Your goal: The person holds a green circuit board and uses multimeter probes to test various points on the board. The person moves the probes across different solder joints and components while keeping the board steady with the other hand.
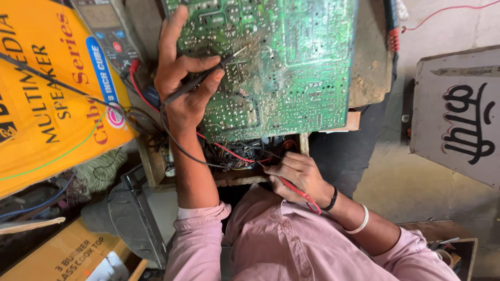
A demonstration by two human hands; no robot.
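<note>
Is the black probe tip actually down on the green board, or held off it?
Down on it: the left hand holds the black probe with its metal tip against the solder side of the green circuit board.

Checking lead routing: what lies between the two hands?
In the head view, tangled red and black wires under the green circuit board's lower edge separate left hand from right hand.

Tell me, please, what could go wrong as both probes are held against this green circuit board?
The black probe in the left hand rests among closely packed solder points on the circuit board; a small slip might bridge two of them. The right hand presses the red probe down beside a tangle of wires, so its tip is hidden and may snag. The board looks propped at an angle and could shift.
</note>
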